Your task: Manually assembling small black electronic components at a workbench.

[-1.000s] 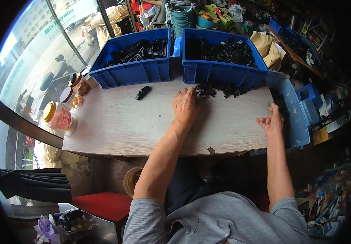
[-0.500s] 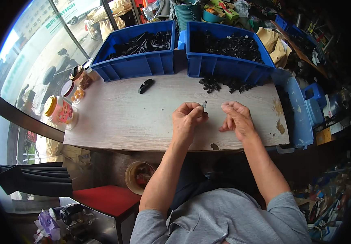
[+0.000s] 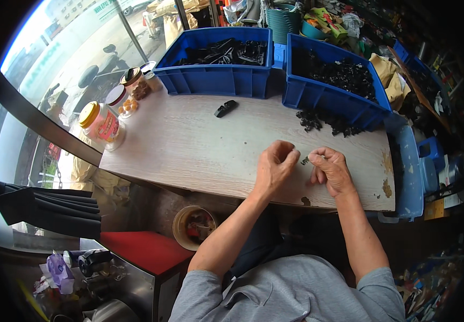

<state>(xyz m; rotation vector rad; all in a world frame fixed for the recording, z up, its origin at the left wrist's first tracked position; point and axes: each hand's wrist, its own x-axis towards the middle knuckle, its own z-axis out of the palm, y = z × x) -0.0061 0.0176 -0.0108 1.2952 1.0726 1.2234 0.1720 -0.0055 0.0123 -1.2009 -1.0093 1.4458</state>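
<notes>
My right hand (image 3: 333, 173) pinches a small dark part (image 3: 305, 160) between thumb and forefinger, just above the table (image 3: 183, 145). The part has a jagged outline and is too small to name. Close by on its left is my left hand (image 3: 275, 169), thumb and forefinger pressed together. Whatever those fingers may hold is hidden. Beyond the hands, a loose pile of small black parts (image 3: 331, 123) lies against the right-hand blue crate (image 3: 328, 102). A single black plastic piece (image 3: 225, 108) rests farther left on the table.
Another blue crate (image 3: 213, 80), filled with long black pieces, stands at the back. Several jars, including a yellow-lidded jar (image 3: 102, 126), line the left edge. A translucent blue bin (image 3: 408, 172) adjoins the table's right end. A bucket (image 3: 194, 228) sits on the floor.
The view has turned, so the table shows farther right. A small part showed at my left fingertips before; now one shows at my right fingertips. My hands have come closer together.
</notes>
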